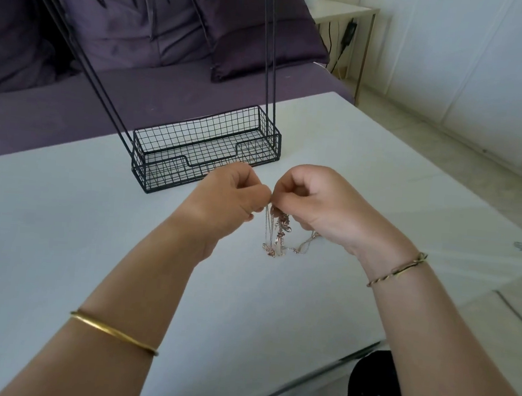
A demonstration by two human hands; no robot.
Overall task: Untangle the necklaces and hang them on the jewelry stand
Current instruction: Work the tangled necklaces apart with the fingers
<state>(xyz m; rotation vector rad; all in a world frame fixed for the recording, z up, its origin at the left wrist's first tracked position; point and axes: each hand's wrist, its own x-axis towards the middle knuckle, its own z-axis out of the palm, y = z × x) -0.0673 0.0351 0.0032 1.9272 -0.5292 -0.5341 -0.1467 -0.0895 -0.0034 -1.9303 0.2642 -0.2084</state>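
Left hand [235, 192] and right hand [310, 202] pinch the tangled rose-gold chain necklaces [277, 234] together; their ends trail on the white table [92, 230]. The black wire-basket jewelry stand [207, 149] stands just beyond.

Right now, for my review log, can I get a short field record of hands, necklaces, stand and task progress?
left hand: fingers curled, pinches the top of the tangle
right hand: pinches the same spot, close beside the left
necklaces: one tangled bunch hanging from both grips, lower end reaching the table
jewelry stand: wire basket base on the table behind the hands, top out of frame
progress: tangled, none hung on the visible part of the stand
wristwear: gold bangle on left forearm, twisted bracelet on right wrist
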